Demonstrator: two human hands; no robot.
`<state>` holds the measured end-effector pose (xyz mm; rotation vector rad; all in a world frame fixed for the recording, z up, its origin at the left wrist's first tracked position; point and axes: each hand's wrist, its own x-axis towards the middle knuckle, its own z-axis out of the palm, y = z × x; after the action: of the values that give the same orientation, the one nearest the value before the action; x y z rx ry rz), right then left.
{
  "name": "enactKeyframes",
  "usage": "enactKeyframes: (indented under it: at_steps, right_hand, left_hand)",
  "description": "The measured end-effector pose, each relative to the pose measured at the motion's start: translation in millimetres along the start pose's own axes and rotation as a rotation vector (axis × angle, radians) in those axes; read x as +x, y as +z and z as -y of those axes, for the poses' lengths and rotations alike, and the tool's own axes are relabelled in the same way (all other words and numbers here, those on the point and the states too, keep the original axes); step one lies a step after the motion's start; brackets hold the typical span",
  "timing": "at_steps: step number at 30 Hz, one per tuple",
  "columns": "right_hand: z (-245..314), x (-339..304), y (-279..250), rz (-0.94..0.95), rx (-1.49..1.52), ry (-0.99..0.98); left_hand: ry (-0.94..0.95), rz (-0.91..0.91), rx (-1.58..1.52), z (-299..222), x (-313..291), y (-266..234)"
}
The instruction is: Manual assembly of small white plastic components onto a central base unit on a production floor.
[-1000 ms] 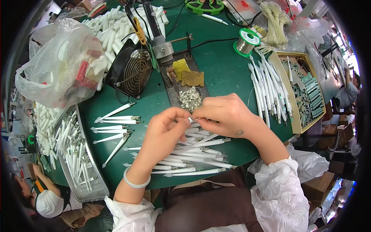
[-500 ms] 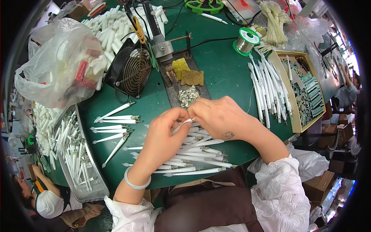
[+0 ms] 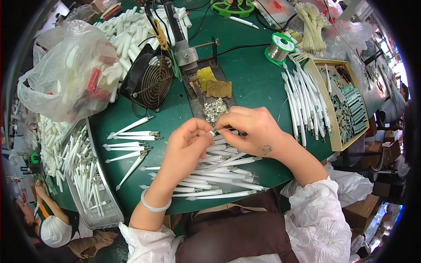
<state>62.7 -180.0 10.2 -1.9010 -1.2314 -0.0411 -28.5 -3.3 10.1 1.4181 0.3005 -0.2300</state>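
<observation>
Electronics assembly workshop, solder spool (image 3: 280,47), circuit boards (image 3: 351,109), fume fan (image 3: 151,81)

light: bright, even | shadows: soft | edges: bent (fisheye), black corners | focus: sharp

A black fan (image 3: 149,83) stands on the green desk (image 3: 254,74) beside a bulging plastic bag (image 3: 70,72); a solder spool (image 3: 279,48) and yellow sponges (image 3: 213,84) lie farther back.

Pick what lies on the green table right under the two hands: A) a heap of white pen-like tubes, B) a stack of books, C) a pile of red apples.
A: a heap of white pen-like tubes lies on the green table below the left hand and the right hand.
</observation>
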Motion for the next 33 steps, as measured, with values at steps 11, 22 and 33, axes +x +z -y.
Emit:
enactKeyframes:
  at_steps: [11,22,33]
  right_hand:
    - [-2.4,-1.1,6.5,0.005,-0.101,-0.056]
    - [0.5,-0.1,4.3,0.002,0.106,0.232]
    - [1.3,5.2,6.6,0.011,0.304,0.414]
  left_hand:
    - [0.032,-0.064,0.057,2.2,2.8,7.2]
    - [0.177,-0.15,0.086,10.3,10.3,7.7]
    - [0.193,-0.187,0.097,5.6,16.6,3.7]
